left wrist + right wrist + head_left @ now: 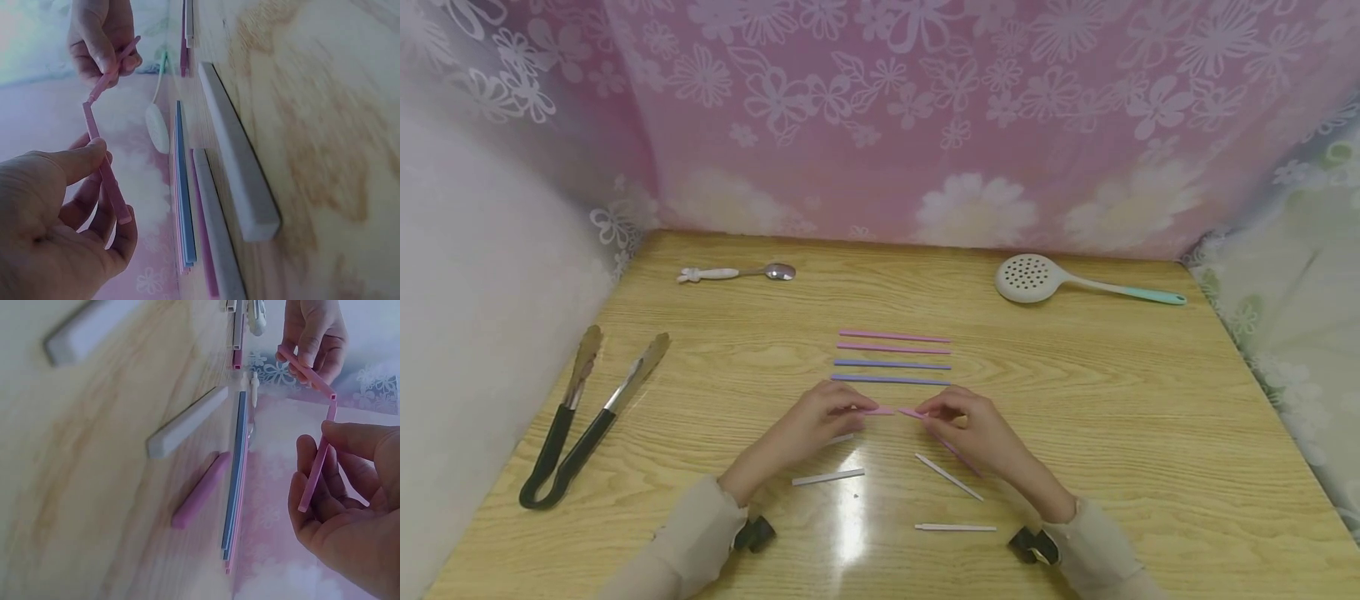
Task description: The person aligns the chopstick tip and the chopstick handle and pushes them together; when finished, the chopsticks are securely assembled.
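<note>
Two pinches: the left hand (816,421) clamps a pink stick (112,187), the right hand (973,425) another pink stick (318,457), tips nearly meeting midway between the table's (1150,400) side edges! Just beyond, blue sticks (891,381); tongs (587,446) by the left edge, skimmer (1030,281) near the far right corner.

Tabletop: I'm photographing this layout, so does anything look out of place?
A tiny dark speck near a short white rod: it matches nothing else laid out, but is too small to identify.

Tbl (1150,392): wood-grain, glossy @ 6 o'clock. Tongs (601,423) @ 8 o'clock: part metal, shiny. Pink sticks (109,181): smooth, plastic-like.
</note>
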Motion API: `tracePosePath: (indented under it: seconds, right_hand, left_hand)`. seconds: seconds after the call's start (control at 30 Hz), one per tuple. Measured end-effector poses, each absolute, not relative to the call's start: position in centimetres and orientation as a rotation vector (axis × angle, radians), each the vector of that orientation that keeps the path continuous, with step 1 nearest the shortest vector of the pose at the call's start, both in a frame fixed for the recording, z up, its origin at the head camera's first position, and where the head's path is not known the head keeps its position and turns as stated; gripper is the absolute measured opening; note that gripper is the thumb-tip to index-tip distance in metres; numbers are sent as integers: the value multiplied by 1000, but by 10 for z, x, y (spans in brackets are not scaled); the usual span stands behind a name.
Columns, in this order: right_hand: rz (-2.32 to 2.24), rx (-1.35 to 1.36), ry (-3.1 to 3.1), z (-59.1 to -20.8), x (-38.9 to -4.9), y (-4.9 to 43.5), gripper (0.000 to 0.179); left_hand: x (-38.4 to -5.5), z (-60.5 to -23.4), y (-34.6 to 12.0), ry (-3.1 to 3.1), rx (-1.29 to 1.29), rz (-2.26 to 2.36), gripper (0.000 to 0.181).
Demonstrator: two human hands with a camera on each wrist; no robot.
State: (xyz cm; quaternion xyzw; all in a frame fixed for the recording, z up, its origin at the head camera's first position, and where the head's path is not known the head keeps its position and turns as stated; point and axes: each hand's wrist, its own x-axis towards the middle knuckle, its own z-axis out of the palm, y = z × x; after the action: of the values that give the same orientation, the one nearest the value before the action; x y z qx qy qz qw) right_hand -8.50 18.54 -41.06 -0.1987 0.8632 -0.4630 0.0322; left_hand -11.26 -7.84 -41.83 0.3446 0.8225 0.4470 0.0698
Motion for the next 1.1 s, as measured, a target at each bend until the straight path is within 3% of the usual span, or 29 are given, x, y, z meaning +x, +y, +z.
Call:
tracePosePath:
  seconds: [0.63,1.1]
  right_hand:
    - [-1418,-687,2743,-406,-81,183,10]
    - [-1425,-722,2770,-401,-78,177,10]
  left_hand:
    - [-106,-415,-77,2355,972,1402,24]
    - [-103,-412,-71,2457,1240,1310,21]
